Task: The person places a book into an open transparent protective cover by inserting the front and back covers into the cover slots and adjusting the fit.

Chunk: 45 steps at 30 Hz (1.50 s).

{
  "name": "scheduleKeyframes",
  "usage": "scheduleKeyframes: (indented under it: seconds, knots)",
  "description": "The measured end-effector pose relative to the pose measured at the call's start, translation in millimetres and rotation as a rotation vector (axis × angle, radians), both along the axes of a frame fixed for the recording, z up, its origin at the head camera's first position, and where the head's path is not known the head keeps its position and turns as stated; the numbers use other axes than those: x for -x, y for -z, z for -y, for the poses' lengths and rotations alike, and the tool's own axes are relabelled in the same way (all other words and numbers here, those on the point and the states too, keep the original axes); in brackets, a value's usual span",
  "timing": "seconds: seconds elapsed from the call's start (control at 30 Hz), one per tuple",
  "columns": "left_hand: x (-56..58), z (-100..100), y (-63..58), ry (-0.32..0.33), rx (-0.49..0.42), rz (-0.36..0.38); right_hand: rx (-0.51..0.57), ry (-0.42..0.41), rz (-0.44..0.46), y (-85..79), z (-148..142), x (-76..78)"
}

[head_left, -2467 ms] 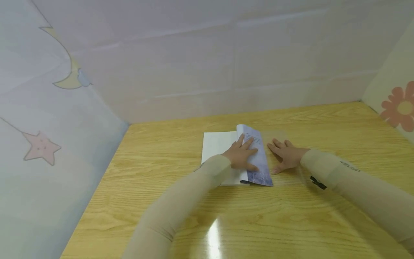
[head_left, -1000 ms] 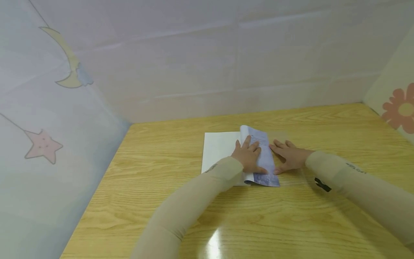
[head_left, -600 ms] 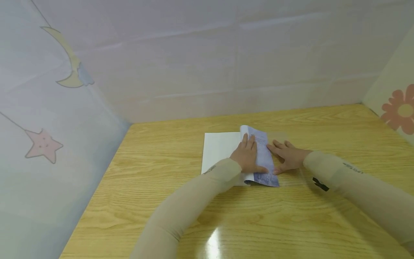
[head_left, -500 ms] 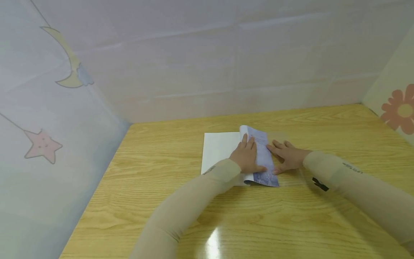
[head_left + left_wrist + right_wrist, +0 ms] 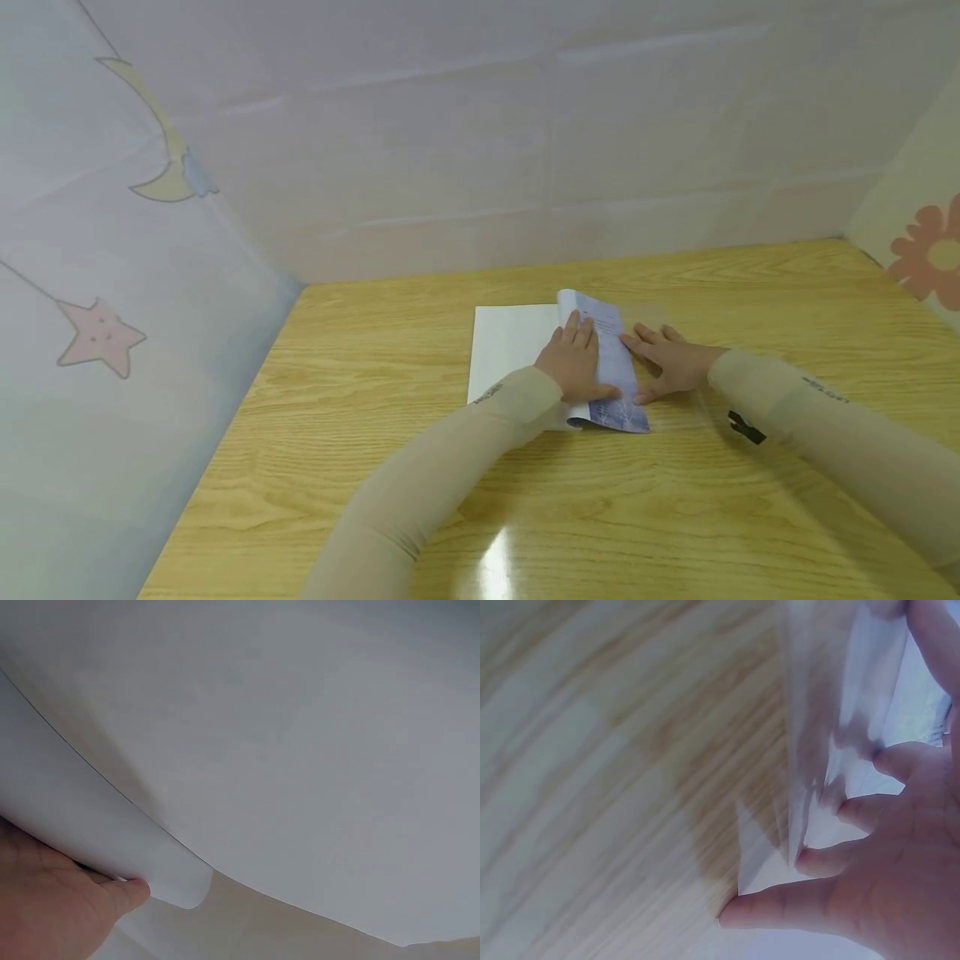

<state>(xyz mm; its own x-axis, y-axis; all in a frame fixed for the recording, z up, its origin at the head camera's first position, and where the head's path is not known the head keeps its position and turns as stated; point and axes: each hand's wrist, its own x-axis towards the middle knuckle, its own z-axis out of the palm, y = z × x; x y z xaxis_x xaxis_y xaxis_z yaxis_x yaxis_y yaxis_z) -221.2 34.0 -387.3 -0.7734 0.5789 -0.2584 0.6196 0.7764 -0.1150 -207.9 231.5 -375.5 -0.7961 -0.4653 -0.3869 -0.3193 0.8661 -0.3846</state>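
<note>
An open booklet lies on the wooden table, with a blank white page (image 5: 506, 346) on its left side. Its purple printed cover (image 5: 615, 367) curls over toward the right. My left hand (image 5: 572, 367) lies spread on that cover, thumb pointing right. Clear plastic film (image 5: 675, 417) extends from under the cover, and my right hand (image 5: 670, 364) rests on it with fingers extended, tips close by the cover's right edge. White paper (image 5: 300, 765) fills most of the left wrist view above the left hand (image 5: 56, 900). In the right wrist view, the film (image 5: 810, 712) rises in a crease beside the fingertips.
The wooden table (image 5: 330, 450) meets a pale wall covering (image 5: 420, 150) at the back. Wall sheets with a star (image 5: 99, 337) and a flower (image 5: 933, 254) stand at the left and right. A black clip-like piece (image 5: 747, 427) sits by the right sleeve.
Since the earliest frame, my left hand and the curled cover have shifted slightly right, and the left fingers have drawn closer together. Over the last half second both hands stay almost still.
</note>
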Motion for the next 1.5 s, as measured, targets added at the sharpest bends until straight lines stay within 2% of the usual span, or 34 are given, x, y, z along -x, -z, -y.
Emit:
scheduleKeyframes:
  seconds: [0.23, 0.83, 1.0, 1.2, 1.27, 1.5]
  knots:
    - [-3.1, -2, -3.6, 0.0, 0.025, 0.0, 0.027, 0.005, 0.014, -1.9, 1, -1.1]
    - [2.5, -10, 5.7, -0.003, 0.055, -0.024, 0.021, -0.002, 0.006, -3.3, 3, -0.5]
    - [7.2, -8, 4.7, 0.02, 0.06, -0.012, 0.005, -0.003, -0.011, -3.2, 5, -0.2]
    - [12.2, 4, -6.0, 0.048, -0.077, 0.109, 0.025, 0.009, 0.0, -4.2, 7, -2.4]
    - [11.3, 8, -6.6, 0.033, -0.113, 0.146, 0.025, 0.017, 0.005, -3.4, 7, -3.0]
    - [6.2, 12, 0.9, -0.027, -0.128, 0.118, 0.015, 0.025, -0.007, 2.0, 3, -1.9]
